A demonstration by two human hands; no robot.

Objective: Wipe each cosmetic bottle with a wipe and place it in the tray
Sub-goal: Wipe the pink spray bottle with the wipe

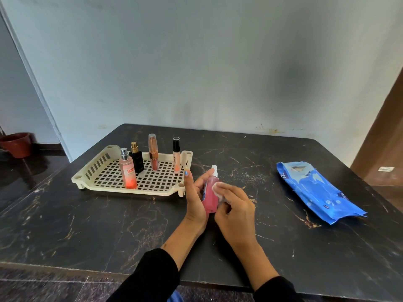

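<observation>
The left hand (195, 197) grips a pink spray bottle (211, 194) above the dark marbled bench (109, 225), its fingers wrapped round the left side of the bottle, which tilts a little to the left with its white nozzle uppermost; the thumb, tipped with blue nail polish, points up beside the tray's near right corner. The right hand (234, 211) pinches a white wipe (218, 186) against the upper right side of that bottle — the wipe shows as a small crumpled patch under the fingertips, touching the pink body just below the nozzle; both wrists end in black sleeves.

To the left of the hands sits a cream plastic tray (91, 175) with a lattice floor, flat on the bench; four items stand upright in it — a peach perfume bottle (128, 171) with a silver cap at the front, a black perfume bottle (136, 159) with a gold top just behind it, a tall rose-gold tube (153, 152) toward the middle back, and a slim lip gloss (176, 155) with a black cap at the right.

A blue wipes packet (316, 190) lies flat well to the right of the hands, its flap end toward the wall; a red-brown bucket (18, 144) stands on the floor at the far left.
</observation>
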